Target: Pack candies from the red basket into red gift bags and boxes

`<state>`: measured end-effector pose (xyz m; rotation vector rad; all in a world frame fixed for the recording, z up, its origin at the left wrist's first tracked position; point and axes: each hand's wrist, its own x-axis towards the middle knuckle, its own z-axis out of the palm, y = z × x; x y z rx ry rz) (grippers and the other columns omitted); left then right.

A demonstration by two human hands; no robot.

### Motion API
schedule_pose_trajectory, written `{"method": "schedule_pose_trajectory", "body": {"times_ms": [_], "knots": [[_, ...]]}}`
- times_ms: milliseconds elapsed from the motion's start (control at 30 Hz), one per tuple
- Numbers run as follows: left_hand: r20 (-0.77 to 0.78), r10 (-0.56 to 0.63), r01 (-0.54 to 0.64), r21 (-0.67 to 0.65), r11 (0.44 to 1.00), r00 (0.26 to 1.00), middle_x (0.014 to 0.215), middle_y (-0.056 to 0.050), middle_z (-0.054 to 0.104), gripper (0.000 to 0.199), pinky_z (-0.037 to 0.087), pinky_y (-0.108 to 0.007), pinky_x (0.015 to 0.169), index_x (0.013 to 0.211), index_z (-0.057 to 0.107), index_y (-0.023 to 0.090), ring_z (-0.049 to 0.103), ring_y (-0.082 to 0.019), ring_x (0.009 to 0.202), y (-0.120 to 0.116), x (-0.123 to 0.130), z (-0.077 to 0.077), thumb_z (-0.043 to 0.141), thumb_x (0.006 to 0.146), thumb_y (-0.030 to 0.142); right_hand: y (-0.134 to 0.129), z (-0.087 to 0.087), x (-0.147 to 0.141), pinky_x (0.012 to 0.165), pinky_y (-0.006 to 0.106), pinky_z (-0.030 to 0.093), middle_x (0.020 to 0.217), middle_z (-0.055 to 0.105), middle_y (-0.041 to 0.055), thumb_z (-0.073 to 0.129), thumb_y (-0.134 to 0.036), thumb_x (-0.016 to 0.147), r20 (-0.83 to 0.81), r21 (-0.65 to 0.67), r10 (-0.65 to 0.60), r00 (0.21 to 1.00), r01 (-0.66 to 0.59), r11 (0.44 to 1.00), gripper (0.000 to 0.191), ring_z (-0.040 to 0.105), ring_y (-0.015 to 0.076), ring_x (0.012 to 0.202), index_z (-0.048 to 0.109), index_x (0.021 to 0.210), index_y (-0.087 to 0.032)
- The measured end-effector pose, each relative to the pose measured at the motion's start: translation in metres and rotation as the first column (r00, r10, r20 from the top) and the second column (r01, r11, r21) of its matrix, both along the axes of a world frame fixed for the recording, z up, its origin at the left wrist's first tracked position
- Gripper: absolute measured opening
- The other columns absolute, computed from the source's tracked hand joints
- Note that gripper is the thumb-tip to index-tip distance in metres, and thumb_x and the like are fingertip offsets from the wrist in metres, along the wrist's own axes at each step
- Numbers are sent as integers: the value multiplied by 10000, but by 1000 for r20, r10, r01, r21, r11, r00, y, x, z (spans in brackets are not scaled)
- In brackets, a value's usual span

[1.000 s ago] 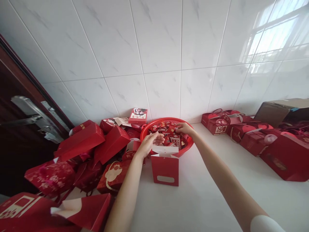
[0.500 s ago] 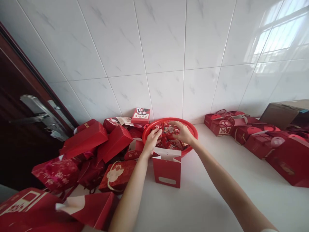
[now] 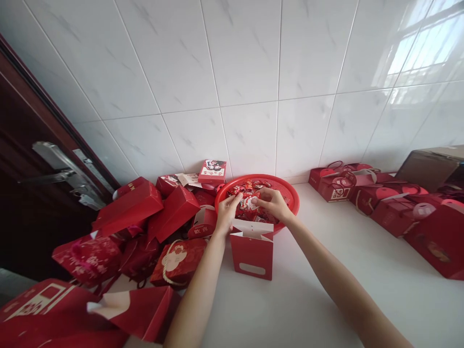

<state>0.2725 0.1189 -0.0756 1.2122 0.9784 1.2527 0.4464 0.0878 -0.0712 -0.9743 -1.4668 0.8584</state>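
A red plastic basket of red-wrapped candies stands by the wall. Over it, my right hand pinches a red and white wrapped candy between thumb and fingers. From the other side my left hand is closed at that candy's left edge, its fingers partly hidden. Just in front of the basket, an open-topped red gift box stands upright with a pale oval patch on its front. Its inside is mostly out of sight.
Red gift boxes and bags lie heaped on the left, near a dark door with a metal handle. More red boxes line the right side of the white tabletop, before a brown carton. A tiled wall rises behind.
My right hand has risen slightly from among the candies and turned, bringing one candy toward my left hand. The two hands are closer together. The red box stays put.
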Motion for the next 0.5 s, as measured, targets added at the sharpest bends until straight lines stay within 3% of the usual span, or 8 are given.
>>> {"method": "schedule_pose_trajectory", "body": {"times_ms": [167, 367, 500], "knots": [[154, 7, 5, -77, 997, 988, 828, -27, 758, 254, 598, -388, 783, 895, 748, 215, 728, -274, 944, 6, 7, -3, 732, 757, 427, -8, 6, -1, 686, 298, 531, 799, 644, 12, 802, -551, 711, -203, 26, 4, 979, 2, 1000, 411, 616, 172, 751, 638, 825, -192], [269, 85, -67, -77, 995, 959, 722, -20, 724, 280, 583, -317, 679, 780, 736, 197, 727, -226, 783, 2, 14, -1, 795, 715, 463, -8, 5, 1, 691, 313, 579, 896, 709, 35, 799, -555, 728, -243, -112, 17, 970, -45, 993, 454, 673, 206, 832, 657, 996, -217], [402, 87, -61, -78, 995, 911, 684, -13, 712, 300, 561, -270, 651, 723, 737, 182, 710, -190, 719, -1, 14, 0, 875, 632, 432, -5, 2, 1, 734, 330, 589, 896, 720, 37, 839, -528, 694, -288, -81, 62, 956, -89, 993, 411, 684, 208, 840, 678, 887, -202]]}}
